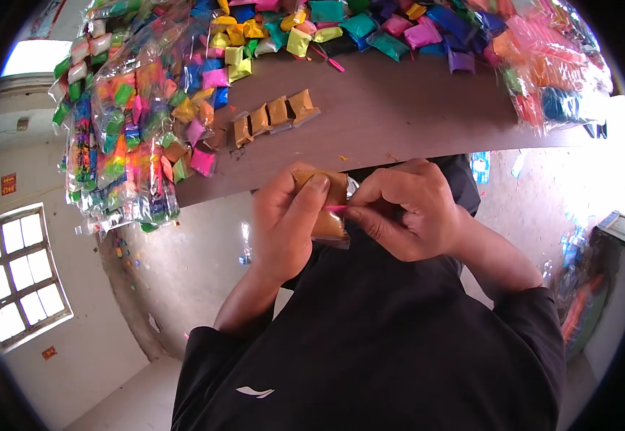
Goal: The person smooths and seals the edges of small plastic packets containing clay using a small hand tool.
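Observation:
In front of my chest, my left hand point(283, 226) is closed round small brown packets point(330, 227), its thumb lying on top of them. My right hand point(416, 208) pinches at their right side, where a thin pink stick-like piece point(336, 207) runs from its fingertips across the packets. A shiny clear bit of wrapper shows beside the right fingers. Beyond the hands, a short joined row of similar brown packets point(276, 115) lies on the brown table point(398, 108). The right palm and the far end of the pink piece are hidden.
Clear bags of colourful packets point(122, 122) pile up at the table's left and hang over its edge. Loose bright packets point(359, 27) line the back, near a pink stick point(329, 59). More bagged packets point(549, 61) stand at the right. Small brown scraps lie near the front edge.

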Demonstrator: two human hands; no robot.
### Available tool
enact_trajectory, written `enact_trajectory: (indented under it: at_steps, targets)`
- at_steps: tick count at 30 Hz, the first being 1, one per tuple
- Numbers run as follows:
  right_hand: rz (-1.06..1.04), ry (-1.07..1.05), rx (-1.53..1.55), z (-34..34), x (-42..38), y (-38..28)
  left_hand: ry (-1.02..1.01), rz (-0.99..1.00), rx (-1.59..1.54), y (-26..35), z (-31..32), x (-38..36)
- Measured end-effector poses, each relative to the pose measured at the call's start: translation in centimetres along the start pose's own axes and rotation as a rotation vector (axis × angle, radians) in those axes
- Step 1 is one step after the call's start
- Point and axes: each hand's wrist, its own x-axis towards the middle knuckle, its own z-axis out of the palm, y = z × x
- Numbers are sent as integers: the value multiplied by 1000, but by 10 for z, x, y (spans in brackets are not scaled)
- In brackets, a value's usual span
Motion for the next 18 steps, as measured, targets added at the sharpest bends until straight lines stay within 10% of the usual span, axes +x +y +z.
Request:
enact_trajectory:
  at_steps: [18]
  targets:
    - [69, 26, -28, -1, 4, -2, -18, 71, 83, 1, -6, 5]
